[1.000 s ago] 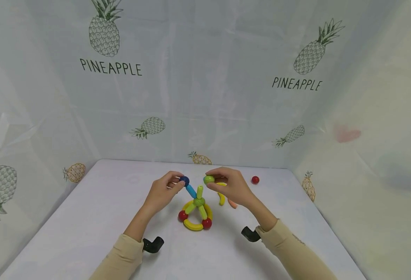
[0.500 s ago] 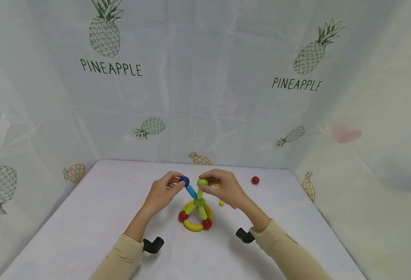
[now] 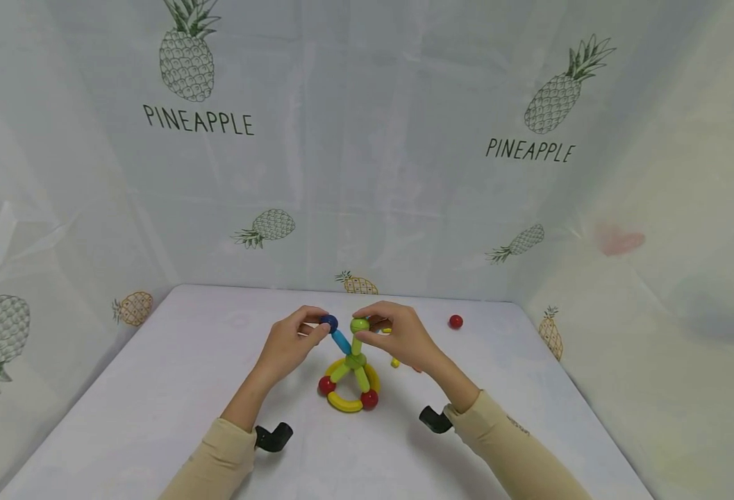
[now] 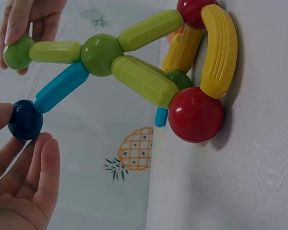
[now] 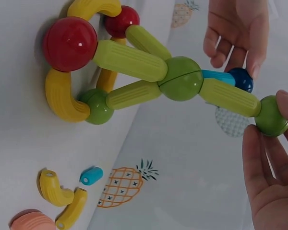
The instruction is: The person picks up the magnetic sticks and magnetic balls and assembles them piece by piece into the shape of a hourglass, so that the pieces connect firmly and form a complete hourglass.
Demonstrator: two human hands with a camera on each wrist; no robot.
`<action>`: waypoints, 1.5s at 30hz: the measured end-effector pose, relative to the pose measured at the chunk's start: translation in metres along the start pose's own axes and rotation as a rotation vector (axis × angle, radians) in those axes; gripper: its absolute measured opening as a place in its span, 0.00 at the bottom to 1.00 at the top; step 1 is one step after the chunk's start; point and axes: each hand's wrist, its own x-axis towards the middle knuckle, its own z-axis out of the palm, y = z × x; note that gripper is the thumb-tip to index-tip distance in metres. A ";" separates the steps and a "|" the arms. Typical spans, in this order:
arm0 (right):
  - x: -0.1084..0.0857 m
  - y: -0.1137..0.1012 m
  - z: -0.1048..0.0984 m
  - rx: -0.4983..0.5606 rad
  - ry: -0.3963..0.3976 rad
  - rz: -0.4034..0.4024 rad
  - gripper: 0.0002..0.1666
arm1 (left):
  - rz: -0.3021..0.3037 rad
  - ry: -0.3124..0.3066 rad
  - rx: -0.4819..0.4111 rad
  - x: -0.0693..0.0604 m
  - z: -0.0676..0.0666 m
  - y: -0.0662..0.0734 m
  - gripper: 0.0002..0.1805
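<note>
A toy structure of balls and sticks stands on the table, its base a ring of curved yellow sticks (image 4: 220, 50) with red balls (image 4: 196, 115) and a green ball (image 5: 97, 106). Green sticks (image 5: 129, 60) lean up from it to a central green ball (image 4: 102, 54). From there a blue stick (image 4: 61, 87) and an upright green stick (image 5: 230, 97) rise. My left hand (image 3: 290, 345) pinches the dark blue ball (image 4: 26, 120) on the blue stick's end. With thumb and fingers my right hand (image 3: 404, 335) holds a green ball (image 5: 271, 116) against the upright stick's tip.
Loose curved yellow sticks (image 5: 73, 209), a short blue piece (image 5: 91, 176) and an orange piece (image 5: 32, 221) lie behind and right of the structure. A red ball (image 3: 456, 321) sits farther back on the table (image 3: 504, 368). Pineapple-printed sheeting (image 3: 367, 173) surrounds the table.
My right hand has moved left with the green ball, which now meets the top of the upright green stick. The left hand has stayed on the dark blue ball.
</note>
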 end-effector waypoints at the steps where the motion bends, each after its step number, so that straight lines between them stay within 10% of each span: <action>1: 0.000 0.000 0.000 -0.001 -0.001 0.000 0.19 | 0.000 0.001 -0.006 0.000 0.000 0.000 0.19; 31: -0.006 0.005 -0.015 -0.007 -0.067 0.020 0.29 | -0.005 -0.040 -0.130 0.001 -0.003 -0.002 0.20; 45: -0.040 0.058 -0.051 -0.149 -0.070 0.096 0.27 | -0.003 -0.021 -0.099 0.001 -0.001 -0.003 0.20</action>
